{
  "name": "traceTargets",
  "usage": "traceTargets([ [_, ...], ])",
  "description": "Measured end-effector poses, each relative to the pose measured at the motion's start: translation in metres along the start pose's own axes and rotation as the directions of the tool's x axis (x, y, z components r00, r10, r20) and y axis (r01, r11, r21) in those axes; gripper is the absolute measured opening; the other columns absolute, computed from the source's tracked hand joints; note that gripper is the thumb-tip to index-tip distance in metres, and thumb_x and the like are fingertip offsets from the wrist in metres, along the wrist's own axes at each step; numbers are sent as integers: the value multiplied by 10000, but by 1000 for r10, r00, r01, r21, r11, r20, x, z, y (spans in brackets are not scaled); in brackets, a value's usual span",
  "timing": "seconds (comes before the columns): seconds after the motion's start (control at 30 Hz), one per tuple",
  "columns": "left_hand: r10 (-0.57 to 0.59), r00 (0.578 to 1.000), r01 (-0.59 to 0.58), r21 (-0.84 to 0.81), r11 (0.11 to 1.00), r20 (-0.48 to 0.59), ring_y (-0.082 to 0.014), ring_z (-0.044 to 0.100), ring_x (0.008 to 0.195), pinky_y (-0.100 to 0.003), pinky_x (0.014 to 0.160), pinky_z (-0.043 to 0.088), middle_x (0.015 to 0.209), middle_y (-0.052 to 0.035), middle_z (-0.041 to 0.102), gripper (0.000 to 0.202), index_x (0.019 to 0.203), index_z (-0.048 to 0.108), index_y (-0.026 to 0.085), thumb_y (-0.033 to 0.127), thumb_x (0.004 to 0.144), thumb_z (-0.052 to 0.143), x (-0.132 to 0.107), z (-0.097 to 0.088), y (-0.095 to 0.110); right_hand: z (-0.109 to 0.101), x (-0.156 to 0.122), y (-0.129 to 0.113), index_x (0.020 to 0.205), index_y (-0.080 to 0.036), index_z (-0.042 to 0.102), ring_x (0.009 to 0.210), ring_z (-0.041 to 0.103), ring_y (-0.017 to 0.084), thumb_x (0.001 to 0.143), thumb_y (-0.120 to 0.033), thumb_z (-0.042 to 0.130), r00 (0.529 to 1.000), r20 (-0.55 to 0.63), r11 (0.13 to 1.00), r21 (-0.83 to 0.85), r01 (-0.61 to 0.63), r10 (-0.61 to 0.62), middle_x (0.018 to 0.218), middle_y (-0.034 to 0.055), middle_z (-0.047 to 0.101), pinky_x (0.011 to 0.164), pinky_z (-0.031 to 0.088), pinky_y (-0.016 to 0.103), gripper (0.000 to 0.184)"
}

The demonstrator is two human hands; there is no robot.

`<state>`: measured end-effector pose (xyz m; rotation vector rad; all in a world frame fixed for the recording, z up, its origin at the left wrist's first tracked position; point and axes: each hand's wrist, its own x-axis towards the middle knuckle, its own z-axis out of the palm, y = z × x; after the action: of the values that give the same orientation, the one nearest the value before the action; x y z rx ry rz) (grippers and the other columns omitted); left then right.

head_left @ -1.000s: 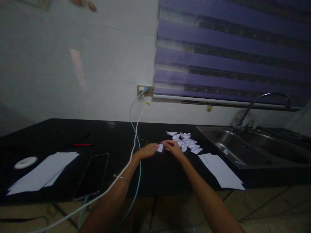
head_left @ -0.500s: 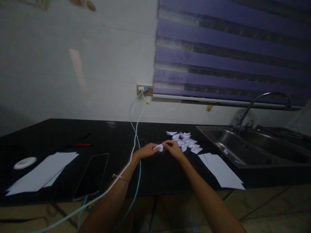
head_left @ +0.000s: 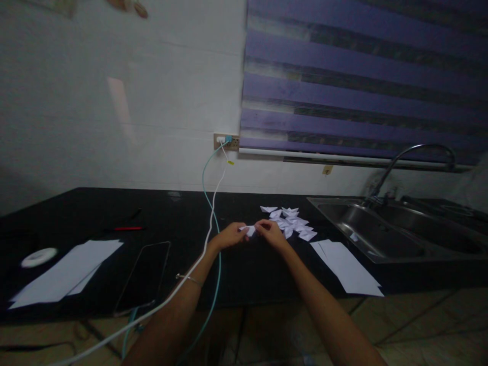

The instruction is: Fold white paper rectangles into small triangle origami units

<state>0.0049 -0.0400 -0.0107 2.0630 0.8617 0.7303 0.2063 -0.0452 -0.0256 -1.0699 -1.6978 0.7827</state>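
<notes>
Both of my hands meet over the black countertop (head_left: pixel 247 269), pinching a small folded white paper piece (head_left: pixel 249 230) between them. My left hand (head_left: pixel 227 237) grips its left side with closed fingers, and a thin bracelet sits on that wrist. My right hand (head_left: pixel 270 233) holds the right side, fingers closed on it. Just behind and to the right lies a pile of several similar folded white paper pieces (head_left: pixel 292 221).
A steel sink (head_left: pixel 385 231) with a curved tap (head_left: pixel 412 157) lies at right, white paper sheets (head_left: pixel 345 267) beside it. At left are more sheets (head_left: pixel 64 274), a dark phone (head_left: pixel 147 274), a red pen (head_left: pixel 127 227), a white round object (head_left: pixel 38 256). Two cables (head_left: pixel 211 203) run from a wall socket.
My hands stay in the same spot, working the small paper piece slightly between the fingers. The view has shifted a little.
</notes>
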Motion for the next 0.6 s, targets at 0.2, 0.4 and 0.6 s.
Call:
traceTargets([
  [0.2,62,998,-62,3,998,-4,-117,513,605,-218,578,387,689,-32,596,454,779,595,114,503,895,393,1,0,-4,2,-3,-4,801,-161,693,670,587,165,783,-405,604,997,81,1000,12,18,-19,727,28,667,626,436,263,260],
  [0.4,53,998,-53,9,999,13,-113,507,587,-214,560,379,679,-25,591,470,771,587,121,525,893,380,-1,0,-3,1,-3,-4,802,-162,700,727,626,187,783,-415,614,994,105,999,18,38,-40,782,48,698,683,463,283,267],
  [0.6,63,998,-63,-18,998,27,-115,516,601,-216,578,385,679,-27,590,478,770,592,119,536,885,389,-1,-1,-3,1,-3,-2,792,-164,694,717,635,188,776,-438,623,992,124,999,36,30,-34,769,45,699,681,473,287,284],
])
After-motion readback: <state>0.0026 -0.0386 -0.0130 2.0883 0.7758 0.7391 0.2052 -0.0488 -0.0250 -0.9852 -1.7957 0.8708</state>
